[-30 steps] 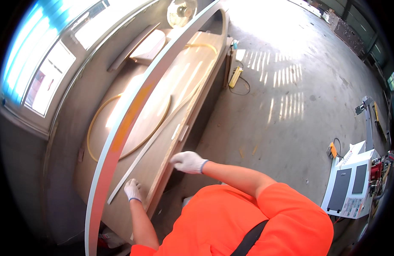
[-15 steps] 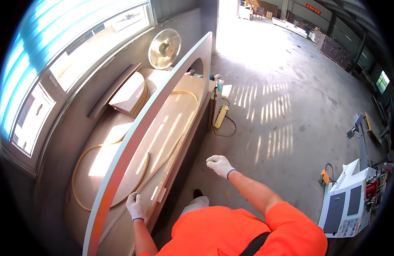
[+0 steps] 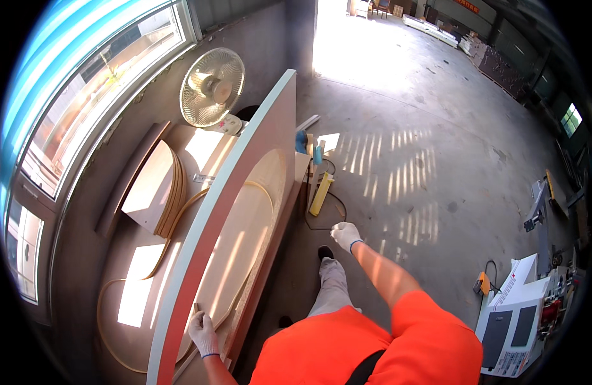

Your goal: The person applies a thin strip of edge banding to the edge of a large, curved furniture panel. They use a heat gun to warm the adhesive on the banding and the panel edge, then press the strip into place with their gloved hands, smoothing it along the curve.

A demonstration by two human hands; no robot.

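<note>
A large brown board [image 3: 245, 192] with a pale edge band and an arched cut-out stands on its long edge, tilted, on the workbench [image 3: 180, 269]. My left hand [image 3: 203, 332], in a white glove, grips the board near its lower end, by the arch. My right hand [image 3: 346, 235], also gloved, hangs free out to the right over the concrete floor, fingers loosely curled, holding nothing. A thin strip of pale edge banding [image 3: 126, 282] loops across the bench to the left of the board.
A stack of curved wooden panels [image 3: 156, 189] lies on the bench's far left, a round fan [image 3: 212, 88] behind it. A yellow tool [image 3: 321, 192] with a black cable lies on the floor by the bench end. A white machine [image 3: 514, 317] stands at the right.
My right hand has let go of the board and swung out to the right. The board has tilted further upright, held by my left hand alone. My view has lifted toward the fan.
</note>
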